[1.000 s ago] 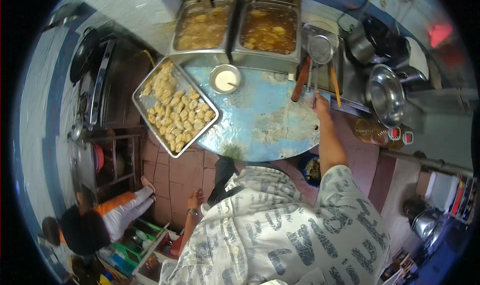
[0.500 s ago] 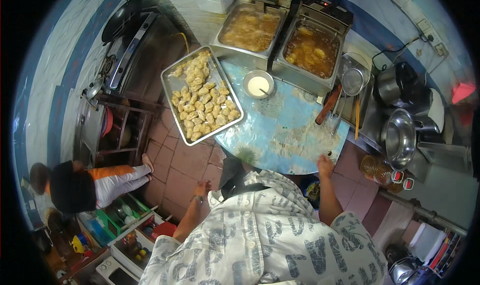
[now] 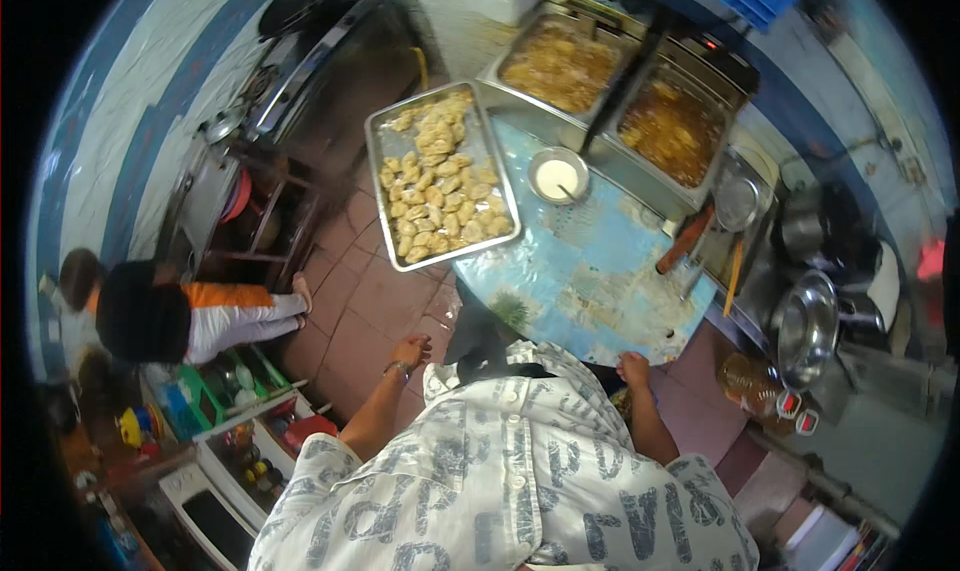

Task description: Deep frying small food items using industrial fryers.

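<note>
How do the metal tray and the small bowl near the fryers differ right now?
Shape: the metal tray is rectangular, while the small bowl is round.
Size: the tray is much larger than the bowl.
Contents: the tray holds many pale, coated pieces; the bowl holds a creamy white liquid.
Position: the tray extends past the left edge of the blue table; the bowl appears wholly over it.
Shared: both are open-topped and silvery.
</note>
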Tool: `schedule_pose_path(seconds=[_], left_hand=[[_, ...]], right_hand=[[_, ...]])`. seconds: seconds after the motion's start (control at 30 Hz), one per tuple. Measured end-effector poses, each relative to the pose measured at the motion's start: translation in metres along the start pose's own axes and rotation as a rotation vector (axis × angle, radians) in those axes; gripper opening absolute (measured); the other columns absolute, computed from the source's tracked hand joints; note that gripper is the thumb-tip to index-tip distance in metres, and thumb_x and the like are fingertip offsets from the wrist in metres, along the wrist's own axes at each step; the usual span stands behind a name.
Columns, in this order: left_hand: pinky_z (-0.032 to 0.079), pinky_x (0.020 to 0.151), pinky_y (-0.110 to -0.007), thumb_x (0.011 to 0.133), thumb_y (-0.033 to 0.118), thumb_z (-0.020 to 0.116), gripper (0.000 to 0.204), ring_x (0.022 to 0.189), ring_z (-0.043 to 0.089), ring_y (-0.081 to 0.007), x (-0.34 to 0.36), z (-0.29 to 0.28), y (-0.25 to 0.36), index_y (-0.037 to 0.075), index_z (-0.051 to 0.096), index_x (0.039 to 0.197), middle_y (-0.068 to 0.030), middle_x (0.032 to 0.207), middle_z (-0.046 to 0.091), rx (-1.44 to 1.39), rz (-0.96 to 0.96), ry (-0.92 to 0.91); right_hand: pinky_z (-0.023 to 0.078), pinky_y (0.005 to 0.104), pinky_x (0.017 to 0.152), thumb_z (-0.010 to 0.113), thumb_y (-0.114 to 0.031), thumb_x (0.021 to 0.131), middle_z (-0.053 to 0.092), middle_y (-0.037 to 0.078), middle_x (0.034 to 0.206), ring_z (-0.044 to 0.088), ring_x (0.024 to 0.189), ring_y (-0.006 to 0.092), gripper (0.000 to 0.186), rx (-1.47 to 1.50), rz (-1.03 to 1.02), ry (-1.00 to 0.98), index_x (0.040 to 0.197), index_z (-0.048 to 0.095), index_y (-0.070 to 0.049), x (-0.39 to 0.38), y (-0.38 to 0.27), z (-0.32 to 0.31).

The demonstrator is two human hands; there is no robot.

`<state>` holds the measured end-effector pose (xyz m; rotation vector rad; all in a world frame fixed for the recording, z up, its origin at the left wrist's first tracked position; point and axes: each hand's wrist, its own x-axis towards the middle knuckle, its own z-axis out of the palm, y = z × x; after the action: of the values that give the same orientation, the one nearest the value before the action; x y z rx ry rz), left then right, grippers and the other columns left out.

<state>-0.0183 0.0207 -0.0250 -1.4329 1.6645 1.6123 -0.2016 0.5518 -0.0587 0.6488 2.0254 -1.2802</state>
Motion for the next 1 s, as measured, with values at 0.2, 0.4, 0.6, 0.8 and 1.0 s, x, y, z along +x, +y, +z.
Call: schedule_pose_path(seconds=[0.2,0.4,0.6,0.8,1.0], left_hand=[[0.050,0.063,-0.031,0.093,0.029,0.051,0.028,0.072,0.063,-0.0165,-0.007,0.002,-0.019,0.008,0.064,0.107,-0.0061,0.091,0.068,-0.023,0.021,0.058],[0.050,0.059,-0.030,0.094,0.031,0.045,0.033,0.072,0.064,-0.0173,-0.027,0.004,-0.020,0.008,0.064,0.106,-0.0076,0.089,0.067,0.055,-0.005,0.042],[0.050,0.059,-0.031,0.095,0.036,0.042,0.038,0.073,0.064,-0.0174,-0.011,-0.001,-0.056,0.008,0.063,0.110,-0.0086,0.093,0.067,-0.016,0.032,0.059],[0.053,0.070,-0.035,0.097,0.035,0.046,0.036,0.079,0.063,-0.0217,-0.008,-0.005,-0.033,0.005,0.061,0.110,-0.0119,0.097,0.065,0.037,0.017,0.005],[0.052,0.069,-0.033,0.096,0.037,0.048,0.036,0.078,0.062,-0.0186,0.000,-0.016,-0.044,0.008,0.060,0.113,-0.0085,0.097,0.064,-0.068,0.003,-0.003]], right_hand=[[0.039,0.0281,0.038,0.060,-0.022,0.084,0.059,0.007,0.061,0.055,0.046,0.0152,0.019,0.034,0.119,0.009,0.086,0.063,-0.002,0.010,0.008,-0.011],[0.037,0.0252,0.038,0.059,-0.016,0.085,0.055,0.006,0.062,0.051,0.046,0.0138,0.017,0.105,0.117,-0.044,0.090,0.060,0.000,0.003,-0.006,0.000],[0.036,0.0252,0.037,0.057,-0.013,0.085,0.054,0.006,0.063,0.050,0.046,0.0130,0.013,0.093,0.081,-0.109,0.086,0.060,0.000,0.000,-0.025,0.015],[0.035,0.0248,0.036,0.057,-0.013,0.086,0.054,0.006,0.063,0.049,0.046,0.0129,0.013,0.095,0.099,-0.080,0.086,0.059,-0.001,0.003,-0.024,0.013],[0.035,0.0256,0.036,0.058,-0.013,0.085,0.054,0.006,0.062,0.049,0.045,0.0132,0.011,0.128,0.081,-0.098,0.086,0.060,-0.002,0.004,-0.025,0.022]])
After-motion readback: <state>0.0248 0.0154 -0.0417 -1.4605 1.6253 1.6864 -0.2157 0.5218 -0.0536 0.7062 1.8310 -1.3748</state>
